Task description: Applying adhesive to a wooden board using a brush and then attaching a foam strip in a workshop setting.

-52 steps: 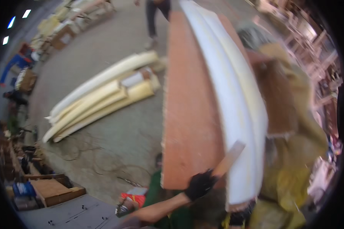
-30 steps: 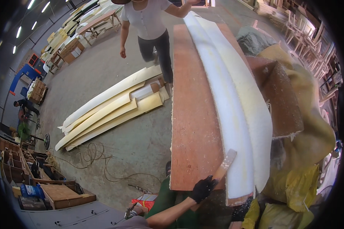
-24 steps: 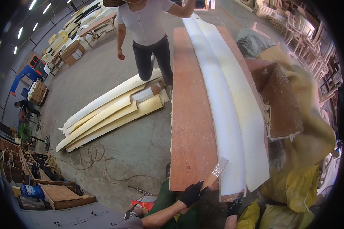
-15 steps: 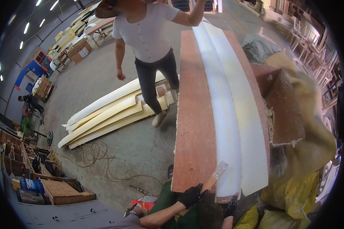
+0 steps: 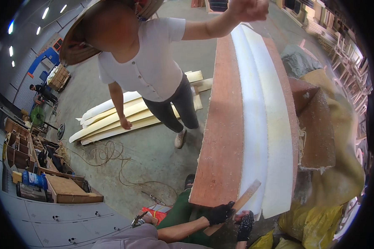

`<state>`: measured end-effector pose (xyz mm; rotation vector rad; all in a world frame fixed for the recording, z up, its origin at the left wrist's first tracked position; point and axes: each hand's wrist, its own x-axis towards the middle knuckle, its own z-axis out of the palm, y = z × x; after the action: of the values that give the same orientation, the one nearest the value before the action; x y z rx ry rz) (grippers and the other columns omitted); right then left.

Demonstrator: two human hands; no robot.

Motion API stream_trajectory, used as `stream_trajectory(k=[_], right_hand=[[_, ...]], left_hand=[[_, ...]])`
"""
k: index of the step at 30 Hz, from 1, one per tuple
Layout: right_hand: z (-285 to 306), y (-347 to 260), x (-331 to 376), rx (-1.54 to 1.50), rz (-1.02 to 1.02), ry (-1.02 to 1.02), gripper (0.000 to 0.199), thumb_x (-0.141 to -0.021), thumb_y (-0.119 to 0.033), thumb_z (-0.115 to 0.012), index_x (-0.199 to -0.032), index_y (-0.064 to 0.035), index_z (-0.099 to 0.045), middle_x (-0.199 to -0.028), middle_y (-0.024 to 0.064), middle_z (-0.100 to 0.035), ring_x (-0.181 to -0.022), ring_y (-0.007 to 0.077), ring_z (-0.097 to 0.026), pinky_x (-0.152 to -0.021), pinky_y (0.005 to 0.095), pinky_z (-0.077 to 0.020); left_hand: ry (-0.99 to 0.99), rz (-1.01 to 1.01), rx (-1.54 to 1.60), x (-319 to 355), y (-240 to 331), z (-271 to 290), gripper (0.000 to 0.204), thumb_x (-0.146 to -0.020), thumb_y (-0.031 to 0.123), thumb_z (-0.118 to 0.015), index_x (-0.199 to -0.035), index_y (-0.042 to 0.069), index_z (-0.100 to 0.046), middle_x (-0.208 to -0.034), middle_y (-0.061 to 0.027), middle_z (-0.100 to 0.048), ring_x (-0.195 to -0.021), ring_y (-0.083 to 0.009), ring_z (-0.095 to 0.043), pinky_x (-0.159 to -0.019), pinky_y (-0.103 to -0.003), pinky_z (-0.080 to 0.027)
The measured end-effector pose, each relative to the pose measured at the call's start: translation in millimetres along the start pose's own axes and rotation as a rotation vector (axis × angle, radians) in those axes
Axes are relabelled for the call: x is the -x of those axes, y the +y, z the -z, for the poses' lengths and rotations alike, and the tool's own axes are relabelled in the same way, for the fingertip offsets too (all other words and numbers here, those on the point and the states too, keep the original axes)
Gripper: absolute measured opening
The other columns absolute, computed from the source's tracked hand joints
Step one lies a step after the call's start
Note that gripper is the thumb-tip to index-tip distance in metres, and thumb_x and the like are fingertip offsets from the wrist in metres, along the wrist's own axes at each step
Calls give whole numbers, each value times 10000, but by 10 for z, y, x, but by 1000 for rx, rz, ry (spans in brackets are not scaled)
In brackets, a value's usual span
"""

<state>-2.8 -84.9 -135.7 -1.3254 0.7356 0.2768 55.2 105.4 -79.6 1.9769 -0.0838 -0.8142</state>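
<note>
**Left hand (image 5: 220,213) grips flat tool (image 5: 247,194) over long white strip (image 5: 255,124)**

At lower centre, this black-gloved hand wraps around the wooden tool, which slants across the strip's lower end. The right hand (image 5: 245,224) curls just beside; I cannot tell whether it pinches anything. The strip runs up a reddish-brown worktop (image 5: 222,124), right of centre.
</note>
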Motion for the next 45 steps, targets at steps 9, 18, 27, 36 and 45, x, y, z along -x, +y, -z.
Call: stream_trajectory(k=[9, 18, 27, 36, 45], right_hand=[[-49, 56, 140, 73, 334, 46, 174, -961, -166, -518, -1052, -19, -540, -916, 55, -575, -856, 165, -555, -730, 331, -503], [405, -311, 245, -406, 150, 6, 266, -951, -215, -538, -1125, -18, -498, -848, 85, -560, -768, 220, -570, -656, 360, -504], [960, 88, 95, 993, 497, 299, 452, -901, -364, -581, -1064, 55, -624, -1048, 274, -635, -984, 429, -594, -853, 447, -469], [1010, 269, 91, 960, 431, 305, 507, -908, -412, -579, -1008, 84, -621, -1067, 300, -607, -1016, 443, -565, -887, 463, -443], [1344, 916, 714, 895, 517, 550, 477, -910, -431, -588, -976, 40, -635, -943, 237, -659, -898, 405, -624, -788, 446, -479]], left_hand=[[16, -148, -171, 105, 195, -214, 326, -906, 370, -531, -1034, 75, -587, -761, -194, -638, -700, -330, -641, -600, -432, -480], [-88, -80, 135, 202, 33, -435, 283, -914, 285, -526, -1018, 61, -665, -908, -190, -685, -784, -343, -668, -661, -422, -502], [-227, 144, 533, 611, -228, -51, 262, -936, 275, -498, -954, 62, -648, -860, -171, -673, -786, -346, -651, -664, -415, -496], [251, 29, 435, 1443, 92, 462, 308, -978, 283, -496, -837, 54, -646, -670, -42, -627, -585, -167, -604, -527, -331, -456], [684, -521, -301, 1630, -83, 332, 274, -939, 284, -561, -803, 66, -656, -629, -34, -597, -472, -141, -541, -426, -286, -400]])
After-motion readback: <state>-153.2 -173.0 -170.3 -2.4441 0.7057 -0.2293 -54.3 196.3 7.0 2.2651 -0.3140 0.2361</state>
